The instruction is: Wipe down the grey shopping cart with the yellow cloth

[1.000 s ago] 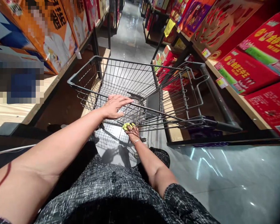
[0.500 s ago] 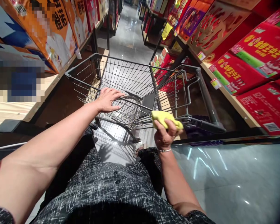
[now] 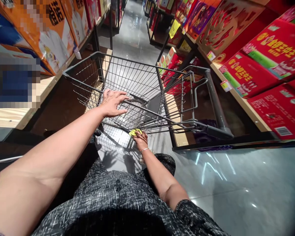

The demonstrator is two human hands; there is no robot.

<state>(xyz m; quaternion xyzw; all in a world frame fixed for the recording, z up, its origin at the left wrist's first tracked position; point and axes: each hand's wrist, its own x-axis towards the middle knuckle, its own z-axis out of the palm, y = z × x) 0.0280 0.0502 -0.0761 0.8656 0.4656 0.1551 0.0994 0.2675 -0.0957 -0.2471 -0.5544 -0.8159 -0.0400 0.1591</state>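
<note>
A grey wire shopping cart [image 3: 152, 112] stands crosswise in front of me, its basket holding no goods. My left hand [image 3: 113, 104] lies over the near top rail, fingers stretched out and thumb apart. Lower down, at the outside of the near mesh wall, my right hand [image 3: 141, 141] is closed on a yellow cloth [image 3: 134, 132]. Most of the cloth is hidden by the fingers; whether it touches the lower frame I cannot tell. The cart's thick handle bar [image 3: 216, 101] is off to the right.
Shelves flank the cart: orange boxes [image 3: 56, 42] on the left, red gift boxes [image 3: 272, 52] on the right. Low wooden ledges [image 3: 173, 114] sit close to the cart's sides. A shiny aisle floor [image 3: 135, 29] runs away behind it.
My right hand has moved the yellow cloth from the near top rail down and left to the lower side of the basket. The left hand stays on the rail.
</note>
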